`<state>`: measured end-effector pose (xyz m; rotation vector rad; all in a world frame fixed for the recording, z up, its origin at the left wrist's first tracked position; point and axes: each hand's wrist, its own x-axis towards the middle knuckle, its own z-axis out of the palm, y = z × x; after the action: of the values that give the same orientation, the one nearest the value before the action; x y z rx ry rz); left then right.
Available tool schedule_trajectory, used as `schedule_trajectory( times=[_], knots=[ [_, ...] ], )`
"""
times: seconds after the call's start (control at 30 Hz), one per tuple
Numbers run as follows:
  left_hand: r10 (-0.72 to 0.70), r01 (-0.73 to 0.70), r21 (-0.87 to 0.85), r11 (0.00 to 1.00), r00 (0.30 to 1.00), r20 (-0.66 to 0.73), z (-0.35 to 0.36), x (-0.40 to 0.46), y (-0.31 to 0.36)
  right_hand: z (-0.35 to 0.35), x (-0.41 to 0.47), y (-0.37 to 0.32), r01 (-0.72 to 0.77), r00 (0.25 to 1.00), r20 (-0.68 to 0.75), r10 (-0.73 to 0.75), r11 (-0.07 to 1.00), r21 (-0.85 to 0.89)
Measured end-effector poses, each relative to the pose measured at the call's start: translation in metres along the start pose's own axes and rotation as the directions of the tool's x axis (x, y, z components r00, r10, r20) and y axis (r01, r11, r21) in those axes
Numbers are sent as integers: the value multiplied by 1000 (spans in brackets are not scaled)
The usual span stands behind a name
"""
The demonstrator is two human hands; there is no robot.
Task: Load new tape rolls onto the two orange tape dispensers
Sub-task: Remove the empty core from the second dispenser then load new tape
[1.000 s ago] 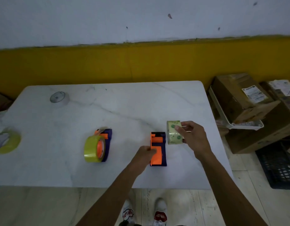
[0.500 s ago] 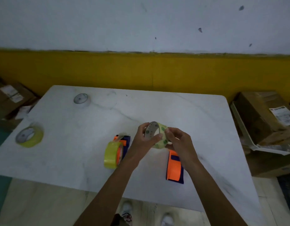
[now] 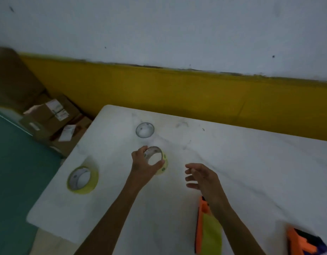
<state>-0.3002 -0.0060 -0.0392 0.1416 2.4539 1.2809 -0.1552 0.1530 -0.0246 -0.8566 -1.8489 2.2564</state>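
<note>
Now set the spent roll (image 3: 160, 162), pinched by left hand (image 3: 143, 167), flat near the tabletop's (image 3: 250, 162) far left corner; right hand (image 3: 201, 178) spread, empty. Then fetch full yellow roll (image 3: 83, 180) by the left edge.

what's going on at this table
A person is working with tape at a white table. The left hand holds a nearly empty tape core low over the table, near a clear roll and a yellow roll. The right hand hovers open and empty. One dispenser carries a yellow roll; the other shows no roll.
</note>
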Motion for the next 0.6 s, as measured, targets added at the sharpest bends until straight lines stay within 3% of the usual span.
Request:
schedule_trajectory(
  times=[0.2, 0.33, 0.47, 0.6],
  knots=[
    [-20, 46, 235, 971, 994, -110, -67, 106, -53, 77, 59, 7, -48, 999, -8, 48, 999, -13],
    [-35, 45, 259, 965, 998, -43, -82, 143, -72, 113, 85, 7, -69, 998, 6, 69, 997, -37],
    [23, 3, 345, 939, 997, -70, -100, 122, -90, 141, 101, 2, -79, 996, 24, 80, 995, -67],
    [5, 156, 517, 842, 955, -296, -128, 58, -122, 161, 109, 0, -79, 995, 61, 85, 992, -97]
  ],
)
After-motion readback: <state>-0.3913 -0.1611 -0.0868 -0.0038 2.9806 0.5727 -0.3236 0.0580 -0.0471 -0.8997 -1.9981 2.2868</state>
